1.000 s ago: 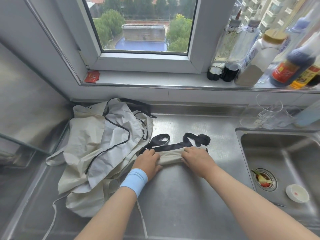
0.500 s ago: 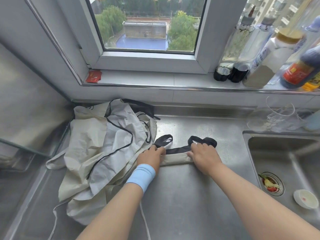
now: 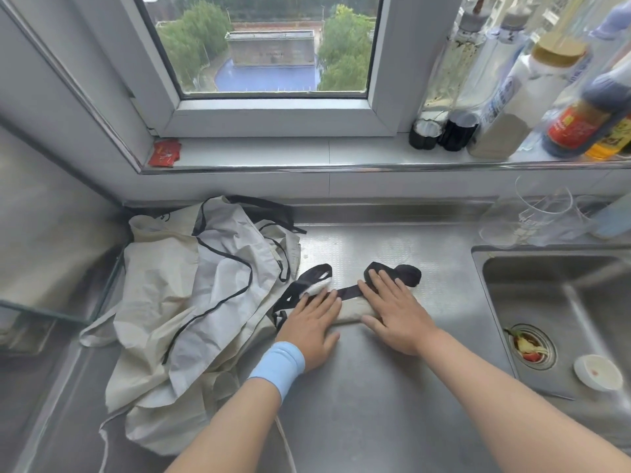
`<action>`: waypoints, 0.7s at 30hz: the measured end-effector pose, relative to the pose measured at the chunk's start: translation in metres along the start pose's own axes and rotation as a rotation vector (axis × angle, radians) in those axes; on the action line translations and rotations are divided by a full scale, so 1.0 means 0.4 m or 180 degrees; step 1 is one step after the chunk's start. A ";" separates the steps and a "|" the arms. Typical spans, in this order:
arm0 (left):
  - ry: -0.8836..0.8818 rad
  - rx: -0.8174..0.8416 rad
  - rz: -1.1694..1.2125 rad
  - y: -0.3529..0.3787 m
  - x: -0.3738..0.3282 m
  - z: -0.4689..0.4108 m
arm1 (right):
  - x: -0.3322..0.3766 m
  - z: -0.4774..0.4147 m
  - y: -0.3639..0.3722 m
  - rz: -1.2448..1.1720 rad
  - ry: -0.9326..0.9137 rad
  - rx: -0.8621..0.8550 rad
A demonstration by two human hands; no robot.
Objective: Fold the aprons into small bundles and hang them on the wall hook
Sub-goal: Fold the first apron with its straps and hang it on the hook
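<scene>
Daylight comes through a white-framed window (image 3: 273, 46) that looks out on trees and a blue court below. On its pale sill (image 3: 273, 151) stand sauce bottles (image 3: 512, 107) at the right and a red packet (image 3: 164, 152) at the left. Beneath runs a brushed-steel desk (image 3: 375, 387), with a sink (image 3: 580, 302) sunk in on the right and a small white dish (image 3: 597, 372) near its drain (image 3: 529, 346).

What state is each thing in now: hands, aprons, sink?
left hand, flat, fingers straight, pressing on the rolled apron
right hand, flat, pressing on the rolled apron
rolled apron, rolled up, black straps lying loose
apron pile, crumpled, unfolded
sink strainer, holds food scraps
</scene>
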State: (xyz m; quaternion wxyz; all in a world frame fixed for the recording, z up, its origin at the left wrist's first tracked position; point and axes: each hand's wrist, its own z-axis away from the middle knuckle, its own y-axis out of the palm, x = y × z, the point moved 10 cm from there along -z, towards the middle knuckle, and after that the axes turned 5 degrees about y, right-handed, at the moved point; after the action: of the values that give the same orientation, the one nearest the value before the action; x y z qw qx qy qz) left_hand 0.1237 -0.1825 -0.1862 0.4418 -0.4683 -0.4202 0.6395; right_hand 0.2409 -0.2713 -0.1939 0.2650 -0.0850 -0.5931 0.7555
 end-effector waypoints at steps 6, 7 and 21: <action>-0.0089 0.0273 0.0366 0.009 0.020 -0.017 | 0.015 0.000 -0.007 -0.0049 -0.0144 0.0265; -0.0091 0.0316 0.0387 0.009 0.021 -0.020 | 0.015 0.004 -0.013 -0.0071 -0.0136 0.0222; -0.0590 0.0183 -0.0247 -0.109 -0.013 -0.012 | 0.147 0.020 -0.153 0.1048 -0.0509 0.0053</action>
State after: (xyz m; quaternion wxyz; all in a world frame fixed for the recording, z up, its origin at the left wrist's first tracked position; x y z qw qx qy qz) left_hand 0.1368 -0.1756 -0.1444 0.4387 -0.3776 -0.4585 0.6743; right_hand 0.2058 -0.2390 -0.1231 0.0904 -0.1183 -0.5840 0.7979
